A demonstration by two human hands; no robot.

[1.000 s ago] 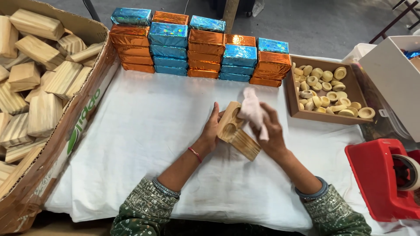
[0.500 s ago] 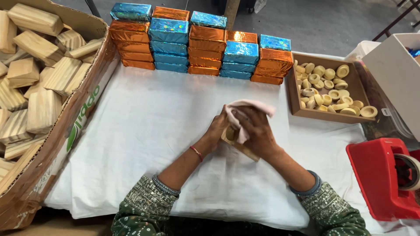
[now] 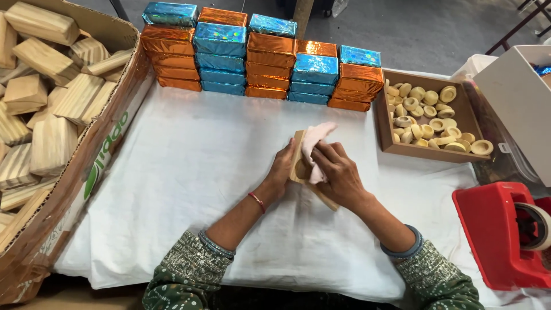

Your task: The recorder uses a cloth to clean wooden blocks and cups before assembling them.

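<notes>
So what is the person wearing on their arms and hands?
Both arms have green sleeves with a pale speckled pattern, pushed up toward the elbows, with blue-grey banded cuffs. The left sleeve and right sleeve match. A thin red bangle circles the left wrist. The left hand and right hand are bare, with no gloves.

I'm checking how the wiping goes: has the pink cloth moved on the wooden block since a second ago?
Yes. The pink cloth was held up above the wooden block; now the right hand presses it down into the block, farther from the foil-wrapped stacks.
</notes>
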